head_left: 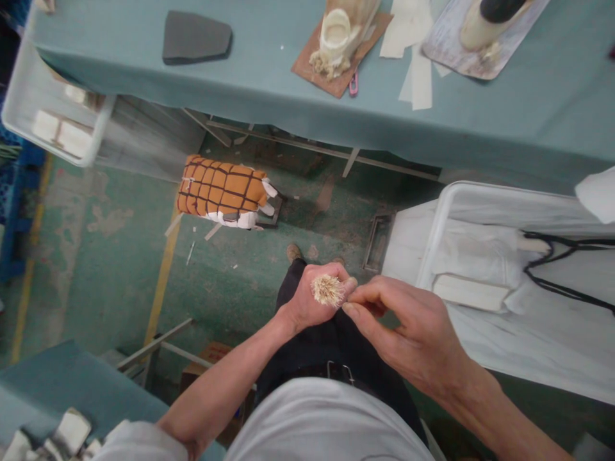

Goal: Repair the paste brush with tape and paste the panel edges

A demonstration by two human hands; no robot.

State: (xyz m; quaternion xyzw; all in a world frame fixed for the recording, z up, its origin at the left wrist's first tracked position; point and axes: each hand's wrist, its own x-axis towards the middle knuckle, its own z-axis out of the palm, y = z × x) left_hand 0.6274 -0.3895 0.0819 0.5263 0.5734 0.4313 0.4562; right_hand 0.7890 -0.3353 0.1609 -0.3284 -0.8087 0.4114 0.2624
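In front of my waist, my left hand (302, 301) is closed around a bundle of pale cream strands (327, 291). The frayed ends of the bundle face up out of the fist; its lower part is hidden inside the hand. My right hand (413, 326) is right beside it, thumb and forefinger pinched together at the bundle's right edge, close to my left thumb. Whatever lies in that pinch is too small to make out.
Ahead, a teal-covered table (120, 38) bears a grey block (196, 38), a brown board (307, 61) with a cream piece, and white strips (421, 83). An orange checked cushion (223, 186) sits low ahead. White tubs stand left (108, 121) and right (435, 230).
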